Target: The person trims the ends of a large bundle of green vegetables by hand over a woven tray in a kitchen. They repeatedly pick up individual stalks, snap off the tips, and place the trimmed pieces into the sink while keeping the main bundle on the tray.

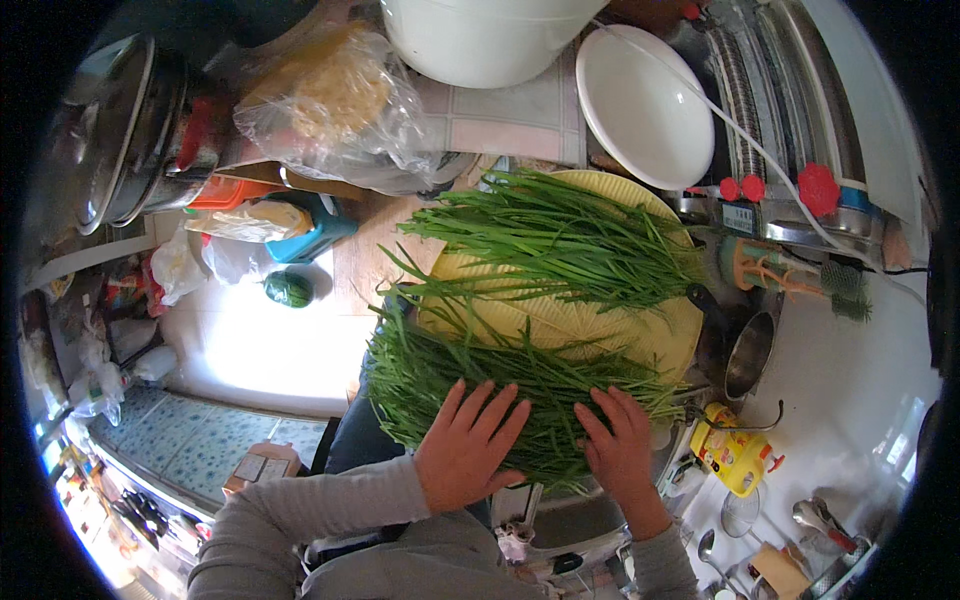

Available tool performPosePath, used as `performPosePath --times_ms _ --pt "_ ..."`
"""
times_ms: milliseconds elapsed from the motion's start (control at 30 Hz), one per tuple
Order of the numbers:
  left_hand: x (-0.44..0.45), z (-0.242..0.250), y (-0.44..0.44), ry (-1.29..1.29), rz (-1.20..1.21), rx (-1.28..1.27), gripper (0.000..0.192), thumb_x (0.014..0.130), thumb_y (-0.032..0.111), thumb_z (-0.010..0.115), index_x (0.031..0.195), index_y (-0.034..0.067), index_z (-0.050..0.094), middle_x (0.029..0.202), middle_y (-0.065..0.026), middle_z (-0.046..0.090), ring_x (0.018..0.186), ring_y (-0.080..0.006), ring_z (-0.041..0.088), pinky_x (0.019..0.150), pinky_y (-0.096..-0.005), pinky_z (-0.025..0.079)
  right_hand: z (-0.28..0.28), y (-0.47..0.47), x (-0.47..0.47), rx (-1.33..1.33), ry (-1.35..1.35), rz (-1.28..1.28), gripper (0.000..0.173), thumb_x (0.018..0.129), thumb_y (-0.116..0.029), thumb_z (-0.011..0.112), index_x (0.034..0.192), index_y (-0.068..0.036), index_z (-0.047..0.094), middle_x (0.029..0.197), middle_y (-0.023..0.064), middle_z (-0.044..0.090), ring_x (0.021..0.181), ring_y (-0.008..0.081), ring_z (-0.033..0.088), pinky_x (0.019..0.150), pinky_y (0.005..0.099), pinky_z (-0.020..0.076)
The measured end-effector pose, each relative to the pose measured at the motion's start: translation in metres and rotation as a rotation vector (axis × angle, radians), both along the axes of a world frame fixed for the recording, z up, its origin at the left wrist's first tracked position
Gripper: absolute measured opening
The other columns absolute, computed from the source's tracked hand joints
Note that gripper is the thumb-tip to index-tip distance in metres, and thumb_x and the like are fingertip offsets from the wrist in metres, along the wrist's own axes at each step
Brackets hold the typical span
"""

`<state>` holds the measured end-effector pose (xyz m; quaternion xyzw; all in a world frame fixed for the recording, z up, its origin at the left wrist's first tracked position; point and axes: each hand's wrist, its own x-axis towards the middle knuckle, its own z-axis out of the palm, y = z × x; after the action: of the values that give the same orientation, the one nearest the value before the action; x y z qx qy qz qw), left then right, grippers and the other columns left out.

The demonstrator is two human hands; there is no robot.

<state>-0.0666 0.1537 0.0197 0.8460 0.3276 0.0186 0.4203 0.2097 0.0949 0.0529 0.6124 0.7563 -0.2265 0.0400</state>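
Note:
A thick pile of garlic chives point(420, 382) lies along the near side of a round yellow tray point(517, 315) and hangs past its left edge. My left hand point(472, 446) rests on this pile with its fingers spread. Further right, my right hand point(619, 442) lies over the pale stem ends, fingers slightly bent and apart, gripping nothing that I can see. A second bunch of chives point(555, 240) covers the far half of the tray, its leaf tips pointing left. Bare ribbed tray shows between the two bunches.
Beyond the tray stand a white bowl point(645, 105), a white bucket point(487, 37) and a clear plastic bag point(337, 105). A metal pan point(750, 352), a faucet point(742, 424) and a yellow pump bottle point(731, 450) are at right. A sink point(570, 521) lies below my hands; a watermelon point(289, 289) sits on the floor.

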Motion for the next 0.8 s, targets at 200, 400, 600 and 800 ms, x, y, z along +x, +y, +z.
performPosePath --times_ms 200,400,600,800 --pt "-0.024 0.008 -0.028 -0.083 -0.121 -0.110 0.097 0.081 0.052 0.079 0.155 0.000 0.042 0.164 -0.0263 0.034 0.148 -0.0497 0.036 0.120 -0.0621 0.032 -0.013 -0.039 0.007 0.056 0.126 -0.145 0.058 0.080 -0.015 0.079 0.136 -0.014 0.065 0.144 0.0122 0.060 0.135 0.0391 0.054 0.114 0.0562 0.0426" --pt "-0.031 0.008 -0.048 -0.109 -0.164 -0.160 0.097 0.079 0.047 0.081 0.154 -0.001 0.042 0.166 -0.0285 0.031 0.153 -0.0511 0.029 0.123 -0.0612 0.030 -0.019 -0.057 0.004 0.122 0.133 -0.238 0.048 0.087 -0.013 0.070 0.134 -0.004 0.062 0.143 0.0148 0.061 0.136 0.0427 0.051 0.114 0.0553 0.0420" --pt "-0.033 0.012 -0.053 -0.119 -0.164 -0.181 0.097 0.082 0.046 0.080 0.156 -0.002 0.039 0.166 -0.0292 0.030 0.155 -0.0500 0.027 0.124 -0.0602 0.028 -0.021 -0.067 0.002 0.166 0.108 -0.253 0.044 0.089 -0.013 0.070 0.132 -0.005 0.063 0.141 0.0150 0.061 0.135 0.0431 0.051 0.114 0.0550 0.0409" --pt "-0.033 0.016 -0.054 -0.085 -0.170 -0.187 0.096 0.085 0.045 0.078 0.157 -0.003 0.038 0.168 -0.0284 0.027 0.157 -0.0466 0.024 0.127 -0.0562 0.024 -0.020 -0.066 0.001 0.173 0.132 -0.246 0.042 0.089 -0.013 0.070 0.130 -0.004 0.063 0.140 0.0160 0.062 0.134 0.0428 0.052 0.113 0.0550 0.0419"
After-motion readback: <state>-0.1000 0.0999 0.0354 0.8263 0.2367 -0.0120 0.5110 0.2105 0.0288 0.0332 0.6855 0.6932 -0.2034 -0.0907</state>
